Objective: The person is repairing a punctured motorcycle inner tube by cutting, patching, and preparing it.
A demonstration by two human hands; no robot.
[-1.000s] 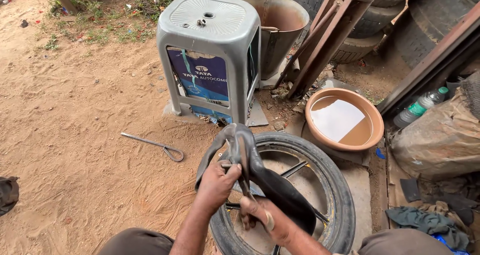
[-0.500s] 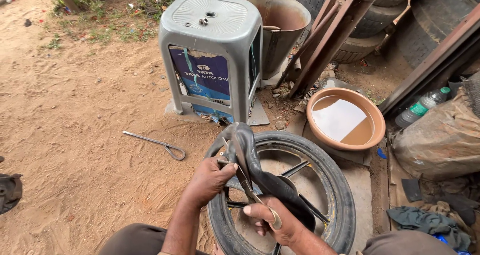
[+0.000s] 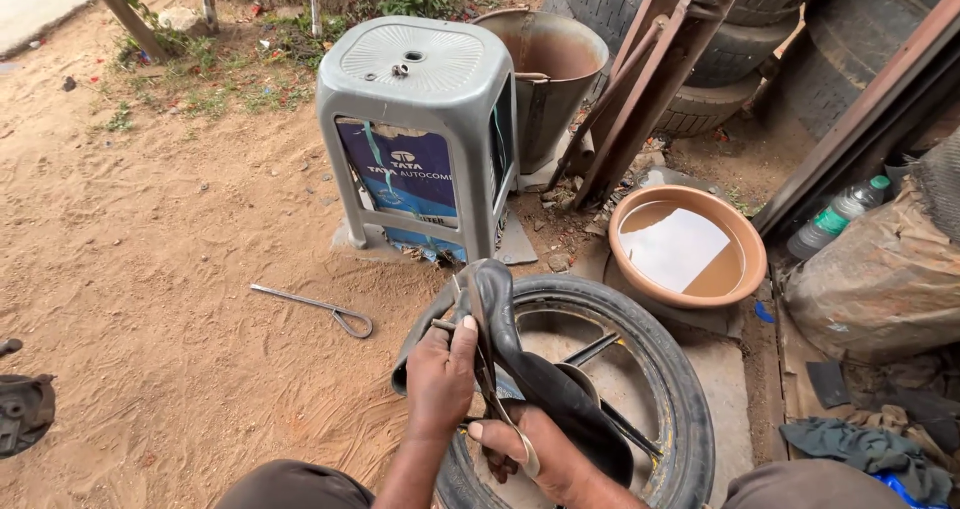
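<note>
Above the wheel (image 3: 640, 389) lying flat on sandy ground, the left hand (image 3: 440, 379) and right hand (image 3: 535, 449), fingers clamped, lift the black inner tube (image 3: 520, 364) folded clear of the tyre for handling.

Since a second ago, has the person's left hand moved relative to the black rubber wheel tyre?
Yes: left hand shifted rightward, inward over the tyre's left rim.

Outdoor yard in daylight; sandy ground (image 3: 150, 269). Grey plastic stool (image 3: 420, 129) at 12 o'clock. Stacked tyres (image 3: 760, 29) at 1 o'clock.
</note>
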